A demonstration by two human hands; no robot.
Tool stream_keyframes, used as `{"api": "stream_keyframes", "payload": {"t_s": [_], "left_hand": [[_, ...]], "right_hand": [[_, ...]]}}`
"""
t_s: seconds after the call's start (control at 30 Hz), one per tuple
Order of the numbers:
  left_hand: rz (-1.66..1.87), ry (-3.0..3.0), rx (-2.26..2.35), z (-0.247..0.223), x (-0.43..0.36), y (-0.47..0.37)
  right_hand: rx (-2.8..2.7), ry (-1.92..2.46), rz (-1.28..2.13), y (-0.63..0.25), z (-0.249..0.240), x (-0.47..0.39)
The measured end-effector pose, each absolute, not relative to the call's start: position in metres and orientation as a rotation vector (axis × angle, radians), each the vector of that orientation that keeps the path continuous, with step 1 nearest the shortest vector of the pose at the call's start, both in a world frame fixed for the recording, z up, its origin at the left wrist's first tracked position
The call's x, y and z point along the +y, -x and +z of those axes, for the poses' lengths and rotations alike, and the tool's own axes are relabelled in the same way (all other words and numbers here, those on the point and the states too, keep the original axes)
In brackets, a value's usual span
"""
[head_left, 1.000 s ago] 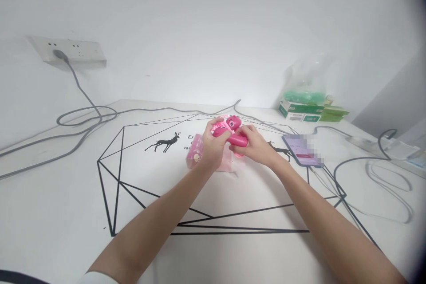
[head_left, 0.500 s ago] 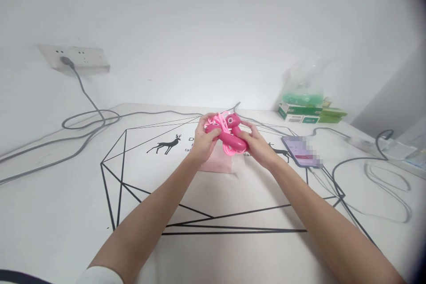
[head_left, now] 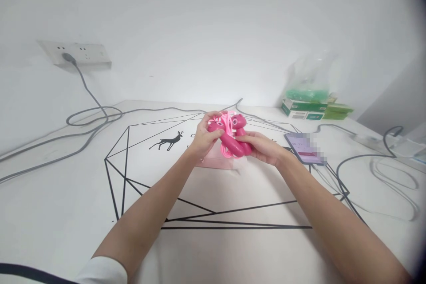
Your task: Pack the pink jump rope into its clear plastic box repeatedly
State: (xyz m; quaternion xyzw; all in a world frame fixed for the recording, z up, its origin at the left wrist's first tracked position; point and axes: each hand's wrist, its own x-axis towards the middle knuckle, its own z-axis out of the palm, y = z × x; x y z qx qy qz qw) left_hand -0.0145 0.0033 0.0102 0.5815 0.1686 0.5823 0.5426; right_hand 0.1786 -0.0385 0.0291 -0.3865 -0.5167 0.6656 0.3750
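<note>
A jump rope (head_left: 234, 144) with glossy dark-pink handles and bundled light-pink cord is held up between my two hands, over the middle of the mat. Each handle end has a round eye-like mark. My left hand (head_left: 207, 136) is closed around the left handle end, its thumb pressed on top. My right hand (head_left: 262, 147) grips the other handle from the right, thumb in front and the rest of the fingers partly behind it. Just below the rope, a pale pink box (head_left: 214, 162) lies on the printed white mat (head_left: 233, 195); its upper part is hidden.
To the right lies a phone (head_left: 304, 148) with its screen lit. Green-and-white boxes (head_left: 304, 111) and a clear plastic bag (head_left: 309, 80) stand against the wall. Grey cables (head_left: 89, 133) run across the table's left and back, from a wall socket (head_left: 78, 54). More cables loop at right.
My right hand has shifted its hold, its fingers now lower along the handle. The view has moved slightly, and the rope stays in both hands.
</note>
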Motion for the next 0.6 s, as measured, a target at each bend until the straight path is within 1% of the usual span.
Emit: {"api": "stream_keyframes", "payload": {"t_s": [0.17, 0.37, 0.6], "left_hand": [[1.339, -1.396, 0.306, 0.0132, 0.0028, 0.0165], [1.341, -1.437, 0.350, 0.0153, 0.0038, 0.0173], [1.314, -1.397, 0.367, 0.0170, 0.0022, 0.0191]], "right_hand": [[-1.294, 0.941, 1.799, -0.1787, 0.0308, -0.0414], [-1.260, 0.868, 1.935, -0.1801, 0.0348, -0.0449], [-1.303, 0.869, 1.941, -0.1797, 0.0313, -0.0450]]}}
